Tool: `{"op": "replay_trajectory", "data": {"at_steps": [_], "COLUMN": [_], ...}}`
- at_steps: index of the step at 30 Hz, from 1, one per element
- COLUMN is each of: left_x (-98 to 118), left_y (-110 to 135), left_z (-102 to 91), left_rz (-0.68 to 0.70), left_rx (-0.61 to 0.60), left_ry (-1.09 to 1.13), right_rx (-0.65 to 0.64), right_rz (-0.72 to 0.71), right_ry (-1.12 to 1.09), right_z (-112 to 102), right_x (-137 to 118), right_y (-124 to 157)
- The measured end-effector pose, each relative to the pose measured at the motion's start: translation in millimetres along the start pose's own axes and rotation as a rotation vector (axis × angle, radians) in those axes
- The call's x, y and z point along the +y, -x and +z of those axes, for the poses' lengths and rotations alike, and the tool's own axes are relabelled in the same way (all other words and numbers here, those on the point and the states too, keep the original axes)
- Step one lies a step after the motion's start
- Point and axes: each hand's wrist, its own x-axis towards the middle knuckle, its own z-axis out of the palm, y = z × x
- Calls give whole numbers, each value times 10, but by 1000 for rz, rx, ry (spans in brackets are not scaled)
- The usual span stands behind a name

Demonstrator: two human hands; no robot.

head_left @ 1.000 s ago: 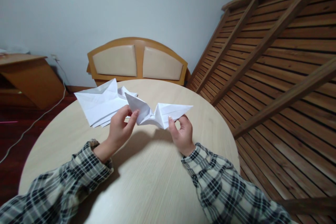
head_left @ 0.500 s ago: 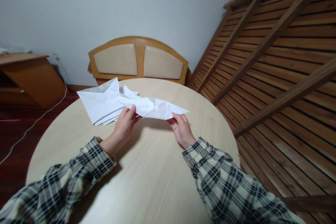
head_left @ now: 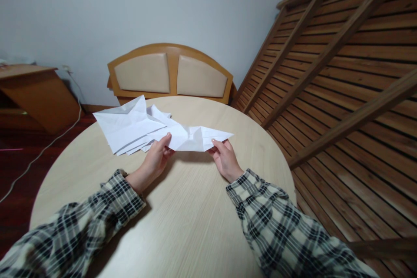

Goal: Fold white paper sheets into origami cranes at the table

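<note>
One folded white paper (head_left: 194,140) is held in closed pinch grips by the left hand (head_left: 156,156) and right hand (head_left: 225,159), near folded sheets (head_left: 125,125) on a round table (head_left: 195,217).

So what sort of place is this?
Probably a bedroom, perhaps in a home: beyond the round table is what looks like a padded headboard, and at the right a large slatted wooden frame resembles a bed base.

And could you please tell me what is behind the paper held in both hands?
Behind the folded paper, to its left, are white papers on the round table; farther back, a headboard. Whatever the folded paper covers cannot be seen.
</note>
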Motion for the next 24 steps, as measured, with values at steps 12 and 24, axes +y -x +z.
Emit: {"op": "replay_trajectory", "data": {"at_steps": [12, 24], "left_x": [-38, 10], "left_y": [105, 210], "left_z": [63, 58], "left_rz": [77, 211], "left_rx": [-341, -438], "left_ry": [-290, -629], "right_rx": [-80, -93], "right_rz": [-39, -30], "right_ry": [151, 177], "right_z": [-7, 71], "right_x": [21, -1], "right_y": [23, 81]}}
